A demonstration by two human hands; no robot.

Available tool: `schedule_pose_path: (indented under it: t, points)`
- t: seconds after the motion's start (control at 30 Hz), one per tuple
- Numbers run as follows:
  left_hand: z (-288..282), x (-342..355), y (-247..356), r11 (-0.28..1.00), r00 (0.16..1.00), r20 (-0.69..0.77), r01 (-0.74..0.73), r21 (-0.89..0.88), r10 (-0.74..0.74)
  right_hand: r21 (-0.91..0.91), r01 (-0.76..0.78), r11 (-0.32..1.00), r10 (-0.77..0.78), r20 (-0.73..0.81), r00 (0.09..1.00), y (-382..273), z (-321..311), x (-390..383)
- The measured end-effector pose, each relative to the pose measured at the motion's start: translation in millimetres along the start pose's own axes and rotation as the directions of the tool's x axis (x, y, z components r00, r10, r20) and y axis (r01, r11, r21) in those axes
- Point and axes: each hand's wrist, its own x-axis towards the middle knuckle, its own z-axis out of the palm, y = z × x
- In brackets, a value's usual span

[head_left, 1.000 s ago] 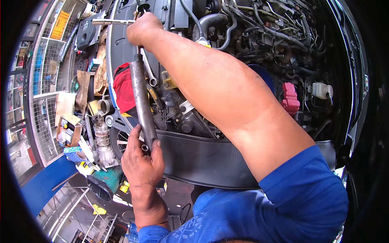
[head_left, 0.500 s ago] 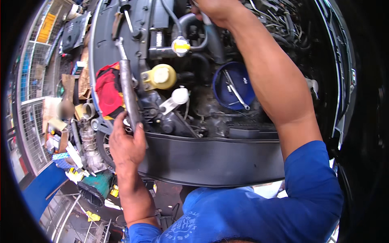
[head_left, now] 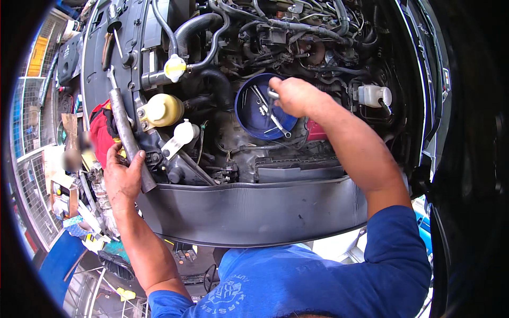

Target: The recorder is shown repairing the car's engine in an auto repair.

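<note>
My right hand (head_left: 301,97) is closed over a blue round tray (head_left: 245,121), gripping a shiny metal hand tool (head_left: 272,95) that points down into it; its exact kind is partly hidden by the fingers. Inside the tray lie a combination wrench (head_left: 280,126) and several small metal pieces. My left hand (head_left: 123,172) rests at the front left edge of the engine bay, fingers apart. Its thumb lies against a grey metal pipe (head_left: 125,124), whose far end is fitted over a wrench (head_left: 112,78). Beside it is a red and black cloth (head_left: 102,131).
A yellowish reservoir (head_left: 165,110), a white-capped filler neck (head_left: 183,132) and a coolant cap (head_left: 174,68) stand between my hands. A screwdriver (head_left: 117,42) lies farther up on the left. Hoses and wiring fill the far side; a white fluid reservoir (head_left: 374,96) sits at right.
My right hand has come back from the far hoses to above the blue tray. My left hand stays by the pipe. The view has shifted, showing more of the engine at right.
</note>
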Motion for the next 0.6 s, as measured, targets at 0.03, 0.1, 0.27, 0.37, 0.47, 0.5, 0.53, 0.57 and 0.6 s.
schedule_pose_path:
  t: [0.03,0.1,0.27,0.37,0.47,0.5,0.53,0.57,0.6]
  points:
    - [-1.3,2.4,6.0,0.999,0.999,0.027,0.040,-0.009,-0.040,0.020,-0.025,1.000,0.025,0.003,1.000,0.8,6.6,3.2]
    - [-7.6,3.2,18.4,0.998,0.998,-0.008,0.064,0.001,-0.064,0.018,-0.098,0.995,0.098,-0.003,0.995,3.7,15.1,9.3]
    - [-7.4,11.4,11.4,0.995,0.998,-0.055,0.028,-0.093,-0.033,0.022,-0.102,0.995,0.102,0.015,0.995,-0.4,6.0,10.5]
    - [0.6,22.2,1.4,0.988,0.998,-0.062,0.021,-0.152,-0.031,0.035,-0.072,0.997,0.073,-0.011,0.997,6.6,9.9,14.8]
    - [-3.6,24.0,5.9,0.992,0.996,-0.069,0.054,-0.116,-0.062,0.084,-0.012,0.996,0.022,-0.117,0.993,12.4,13.1,16.6]
    - [-3.9,24.7,2.2,0.989,0.993,-0.118,-0.004,-0.148,-0.014,0.101,0.013,0.995,0.002,-0.146,0.989,13.8,12.7,16.3]
    - [-5.8,25.2,3.8,0.982,0.985,-0.168,-0.061,-0.176,0.032,0.117,0.039,0.992,-0.018,-0.174,0.985,11.7,9.6,16.3]
    - [-5.2,22.7,7.6,0.983,0.985,-0.169,-0.056,-0.176,0.026,0.148,0.043,0.988,-0.021,-0.145,0.989,9.3,6.5,16.7]
    - [-1.3,16.4,14.3,0.913,0.981,-0.165,-0.154,-0.378,0.098,0.146,0.048,0.988,-0.027,-0.143,0.989,7.5,3.5,14.2]
